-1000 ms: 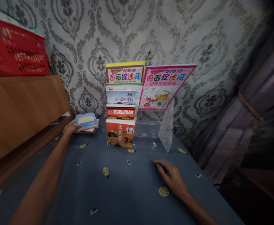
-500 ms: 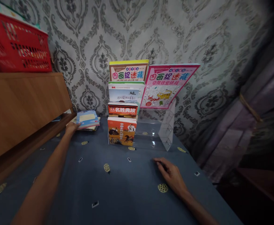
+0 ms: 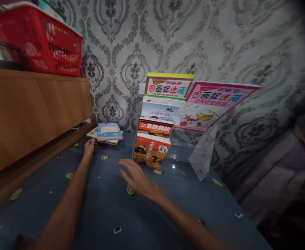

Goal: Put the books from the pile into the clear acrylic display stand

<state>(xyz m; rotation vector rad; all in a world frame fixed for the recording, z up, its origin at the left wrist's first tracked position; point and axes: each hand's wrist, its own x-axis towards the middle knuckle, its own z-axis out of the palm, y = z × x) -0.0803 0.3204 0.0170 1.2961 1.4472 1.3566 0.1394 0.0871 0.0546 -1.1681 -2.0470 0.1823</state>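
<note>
My left hand (image 3: 90, 148) is low over the tablecloth at the front left corner of a small stack of books. On top of that stack lies a blue book (image 3: 110, 135), with a pale yellowish book (image 3: 92, 133) partly under it. The left fingers are loosely bent and slightly apart, with nothing visible in them. My right hand (image 3: 136, 176) is open above the cloth, fingers spread and pointing left. It is in front of an orange book (image 3: 151, 149) standing in the lowest tier of a clear display rack (image 3: 203, 154).
Higher tiers hold a red book (image 3: 156, 127), a pale blue book (image 3: 160, 108), a yellow-topped picture book (image 3: 169, 85) and a pink picture book (image 3: 201, 107). A wooden cabinet (image 3: 37, 114) on the left bears a red basket (image 3: 55, 52). Curtains (image 3: 269, 166) hang at right.
My right hand has moved left, from in front of the rack's right side to before the orange book. My left hand has drawn slightly away from the blue book. The view has turned left.
</note>
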